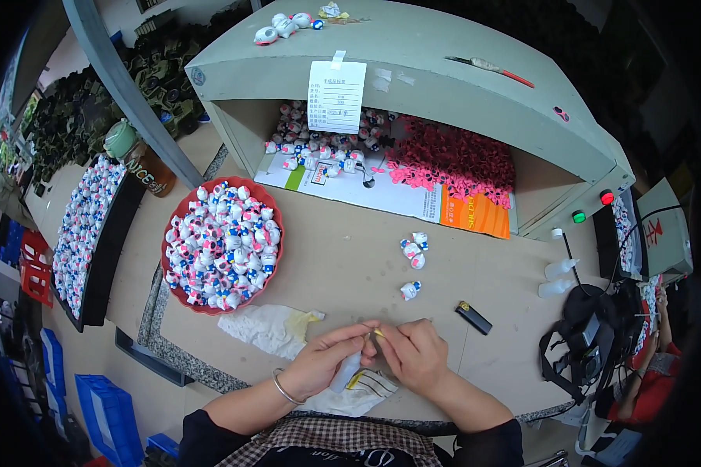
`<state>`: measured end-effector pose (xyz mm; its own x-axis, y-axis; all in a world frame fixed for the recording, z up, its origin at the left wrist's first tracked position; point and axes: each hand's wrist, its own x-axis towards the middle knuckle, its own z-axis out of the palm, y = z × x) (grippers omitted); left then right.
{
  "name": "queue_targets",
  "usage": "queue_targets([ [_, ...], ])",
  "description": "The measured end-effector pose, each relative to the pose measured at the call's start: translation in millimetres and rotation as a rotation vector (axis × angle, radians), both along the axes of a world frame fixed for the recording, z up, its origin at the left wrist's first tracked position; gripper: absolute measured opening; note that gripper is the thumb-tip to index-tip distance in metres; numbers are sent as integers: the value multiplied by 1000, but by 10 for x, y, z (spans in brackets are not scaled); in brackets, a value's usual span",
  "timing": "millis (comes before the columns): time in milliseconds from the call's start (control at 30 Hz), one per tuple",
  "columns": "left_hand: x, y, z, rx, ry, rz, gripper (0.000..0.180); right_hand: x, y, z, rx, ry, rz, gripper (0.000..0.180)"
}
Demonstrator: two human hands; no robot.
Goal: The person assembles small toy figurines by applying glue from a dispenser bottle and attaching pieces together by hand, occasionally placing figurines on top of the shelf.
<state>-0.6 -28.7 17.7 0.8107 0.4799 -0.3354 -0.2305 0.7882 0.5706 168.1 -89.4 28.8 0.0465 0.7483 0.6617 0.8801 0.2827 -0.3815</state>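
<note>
My left hand (336,359) is closed around a small translucent whitish bottle (346,373), whose lower part shows below the fingers. Close against it, my right hand (418,354) pinches a tiny yellow piece (378,332) at its fingertips; whether that piece joins the bottle, I cannot tell. A crumpled white cloth (269,330) lies beyond my left wrist, and a second stained cloth (366,395) is under my hands. Past the fingers, a single small white-and-blue figurine (410,290) lies on the table, with a little cluster of figurines (415,251) farther off.
A red scalloped bowl (279,241) heaped with figurines stands left, beside a long black tray (95,300). A grey-green shelf box (413,62) at the back holds figurines and pink pieces (452,159). Rightward are a black lighter (473,317), small bottles (554,288) and a black strap (557,354).
</note>
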Motion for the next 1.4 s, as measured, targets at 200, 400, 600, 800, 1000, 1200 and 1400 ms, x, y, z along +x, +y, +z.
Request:
queue_targets([
  [200, -4, 17, -36, -29, 48, -7, 36, 38, 37, -4, -55, 3, -80, 18],
  [400, 4, 39, -33, 2, 42, 29, 33, 33, 68, -37, -59, -9, -116, 16],
  [600, -4, 58, -1, -32, 102, 2, 33, 24, 60, -25, -130, -35, -106, 21],
  [800, -1, 13, 29, -19, -3, -7, 33, -34, -27, 57, -175, -32, -7, 18],
  [1000, -95, 10, 123, 131, 106, 96, 29, 146, -199, -85, -513, 185, 126, 17],
  [1200, 39, -42, 198, 258, 113, 294, 17, 82, -238, 42, -464, 264, 206, 33],
  [1400, 435, -86, 403, 266, -105, 410, 14, 30, -243, 109, -846, 1099, 380, 45],
])
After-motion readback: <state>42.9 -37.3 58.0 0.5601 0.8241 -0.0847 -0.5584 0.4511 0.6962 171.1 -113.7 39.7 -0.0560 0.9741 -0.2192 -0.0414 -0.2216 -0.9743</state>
